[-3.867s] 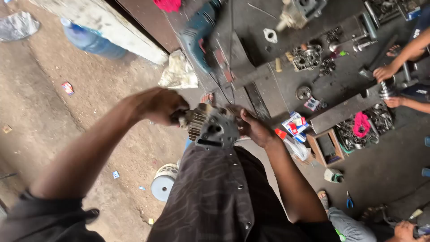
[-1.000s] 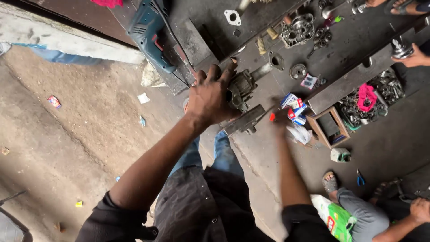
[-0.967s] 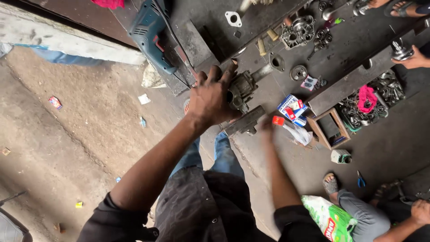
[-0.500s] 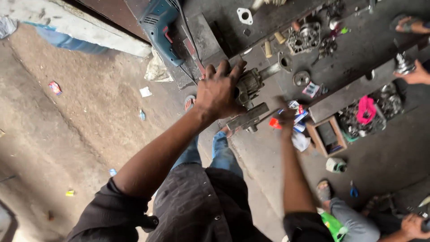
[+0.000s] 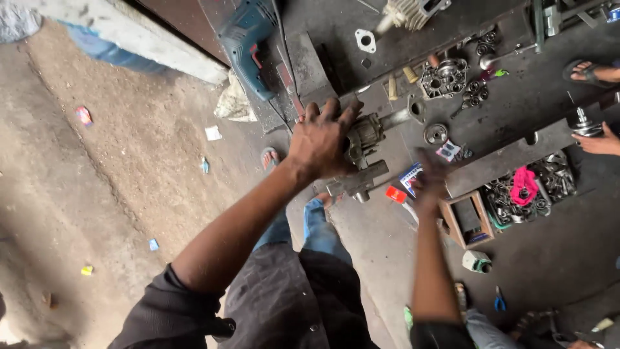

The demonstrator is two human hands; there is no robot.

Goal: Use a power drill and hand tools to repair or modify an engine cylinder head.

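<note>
Our left hand (image 5: pixel 321 141) clamps over the engine part (image 5: pixel 361 155) on the dark floor (image 5: pixel 516 97). Our right hand (image 5: pixel 429 178) is blurred near a small box (image 5: pixel 409 178); we cannot tell its grip.

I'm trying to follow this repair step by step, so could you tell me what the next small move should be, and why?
Probably close the right hand on something from the small parts by the blue and white packet. That hand is blurred and looks empty, reaching there, while the left hand presses on the grey metal engine part on the dark slab, so the part looks steadied.
</note>
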